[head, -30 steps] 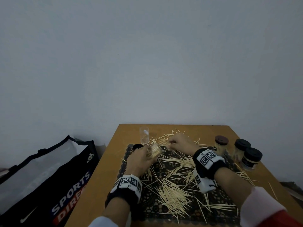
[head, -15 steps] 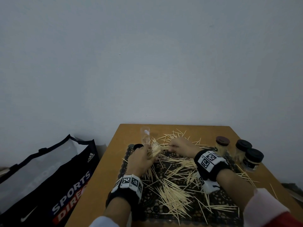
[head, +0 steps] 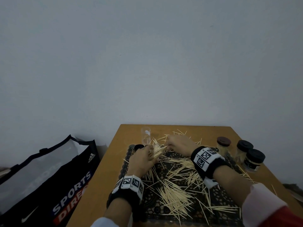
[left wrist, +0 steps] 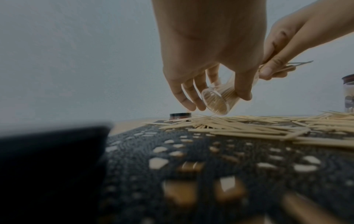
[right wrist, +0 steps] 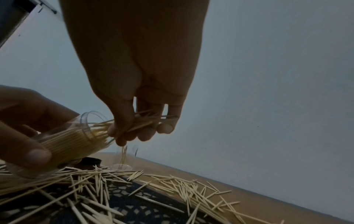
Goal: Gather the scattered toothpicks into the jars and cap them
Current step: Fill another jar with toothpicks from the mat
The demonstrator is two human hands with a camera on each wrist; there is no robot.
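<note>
Head view: left hand (head: 143, 158) holds tilted clear jar (head: 157, 150) over black lace mat (head: 218, 208); right hand (head: 178, 143) at jar mouth; loose toothpicks (head: 173, 194) cover mat and wooden table (head: 101, 181). Left wrist view: fingers (left wrist: 242, 84) curl round jar, nearly full. Right wrist view: fingertips (right wrist: 122, 125) pinch a toothpick bundle (right wrist: 145, 119) entering jar mouth.

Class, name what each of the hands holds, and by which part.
Left hand grips the tilted clear jar round its wall; right hand pinches a toothpick bundle mid-length.
</note>
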